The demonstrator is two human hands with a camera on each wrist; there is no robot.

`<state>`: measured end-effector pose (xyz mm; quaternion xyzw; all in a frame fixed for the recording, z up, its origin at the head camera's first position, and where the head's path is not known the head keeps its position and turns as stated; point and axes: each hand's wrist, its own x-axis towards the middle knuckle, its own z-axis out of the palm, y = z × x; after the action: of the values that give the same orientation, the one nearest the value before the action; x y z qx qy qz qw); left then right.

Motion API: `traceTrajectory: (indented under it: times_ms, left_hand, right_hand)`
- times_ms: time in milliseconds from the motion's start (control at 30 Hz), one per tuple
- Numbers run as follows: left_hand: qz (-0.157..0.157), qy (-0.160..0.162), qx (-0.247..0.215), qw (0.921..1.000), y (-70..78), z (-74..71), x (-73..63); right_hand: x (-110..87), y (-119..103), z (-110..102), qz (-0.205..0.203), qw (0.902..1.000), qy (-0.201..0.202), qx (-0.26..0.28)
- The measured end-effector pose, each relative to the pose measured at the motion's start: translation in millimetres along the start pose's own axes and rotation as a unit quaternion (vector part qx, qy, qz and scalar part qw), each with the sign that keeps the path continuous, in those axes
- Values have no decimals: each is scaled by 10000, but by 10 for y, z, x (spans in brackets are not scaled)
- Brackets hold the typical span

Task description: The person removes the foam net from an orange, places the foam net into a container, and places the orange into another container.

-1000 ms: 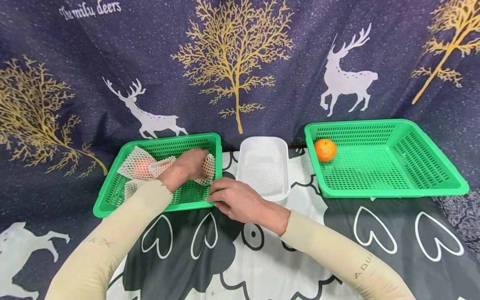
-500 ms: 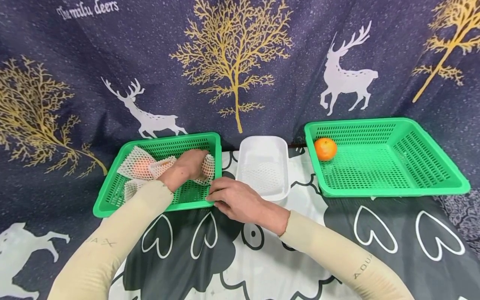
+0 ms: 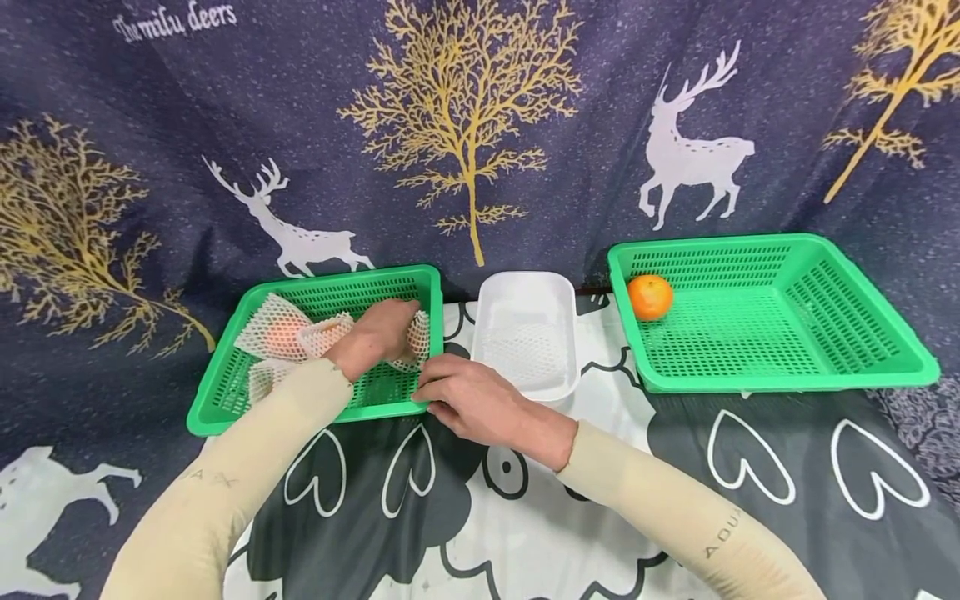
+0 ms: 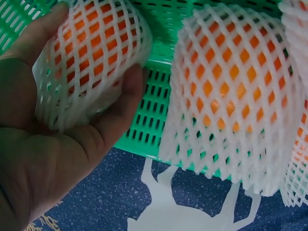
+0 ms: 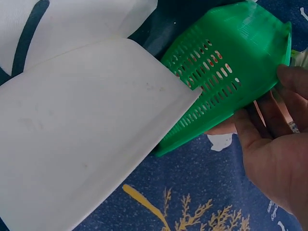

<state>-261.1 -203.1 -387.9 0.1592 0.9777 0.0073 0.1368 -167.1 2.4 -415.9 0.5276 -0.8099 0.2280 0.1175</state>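
Firstly, we enter the left basket (image 3: 390, 411), green and slotted, set lengthwise across the surface (image 3: 525, 533). Toward its left end we count the left fruit (image 3: 276, 327), orange in white net, and, nearer us, a loose-ended net (image 3: 264, 377), contents hidden behind a sleeve. Next comes the middle fruit (image 3: 326, 335), netted likewise.

Then the left hand (image 3: 378, 329): fingers curled about the end fruit (image 4: 94, 48), which sits inside the basket at its right end. This is the relation we mark: the fruit lies within the grasp, ahead of the palm, the net's loose skirt trailing back to the palm along its long axis. The left hand is plainly nearest. We note the right end wall just beside the fruit, the middle fruit apart on the other side, and open room upward and over the near floor.

Next, the right hand (image 3: 468, 396), fingers bent over the near right corner of that basket, appearing to pinch its rim.

Then the tray (image 3: 525, 308), white, long axis pointing away from us; whether its mesh pattern is its own we cannot tell. Lastly, the right basket (image 3: 742, 333), green, with a bare orange (image 3: 649, 297) against its left wall.
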Motion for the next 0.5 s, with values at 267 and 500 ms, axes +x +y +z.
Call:
traceTrajectory:
  times_ms: [267,500]
  left_hand:
    - [-39,-190,-11,9998,20,-14,-5]
    - [-115,-294,-79,9995,-8,-80,-58]
  right_hand:
    - [-5,10,-4,-75,10000,-12,-14]
    - [3,-10,3,-111,9999,77,100]
